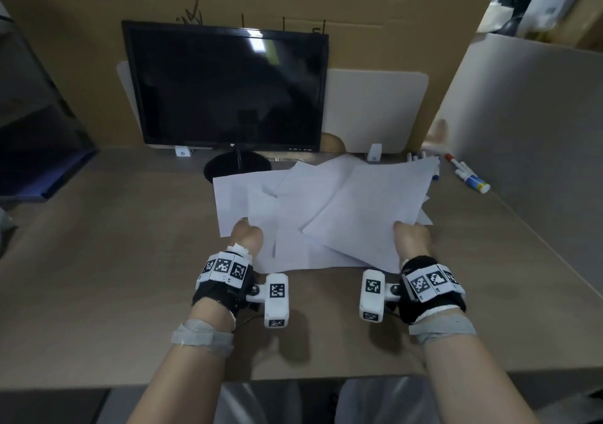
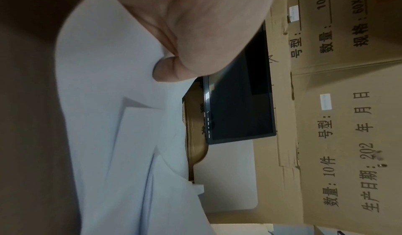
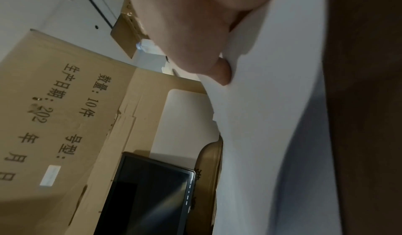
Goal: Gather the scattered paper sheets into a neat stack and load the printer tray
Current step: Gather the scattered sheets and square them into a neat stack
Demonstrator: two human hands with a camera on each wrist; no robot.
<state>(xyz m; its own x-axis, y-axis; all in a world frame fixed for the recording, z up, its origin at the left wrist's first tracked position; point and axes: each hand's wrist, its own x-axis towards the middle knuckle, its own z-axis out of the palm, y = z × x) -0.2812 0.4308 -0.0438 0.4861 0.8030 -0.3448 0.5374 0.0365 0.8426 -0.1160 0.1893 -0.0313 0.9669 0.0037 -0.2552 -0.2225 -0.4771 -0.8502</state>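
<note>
Several white paper sheets (image 1: 326,208) lie fanned and overlapping on the brown desk (image 1: 114,260), in front of the monitor. My left hand (image 1: 248,232) grips the near left edge of the pile; in the left wrist view its thumb (image 2: 165,70) lies on top of the sheets (image 2: 108,101). My right hand (image 1: 412,237) grips the near right corner of the top sheet, which is slightly lifted. In the right wrist view its thumb (image 3: 222,73) presses onto the paper (image 3: 272,118). The fingers under the paper are hidden. I cannot make out a printer tray.
A dark monitor (image 1: 228,87) stands behind the sheets, against a cardboard wall (image 1: 359,15). Markers (image 1: 466,172) lie at the back right beside a white partition (image 1: 522,130). A dark object with a blue base (image 1: 39,149) stands at the left.
</note>
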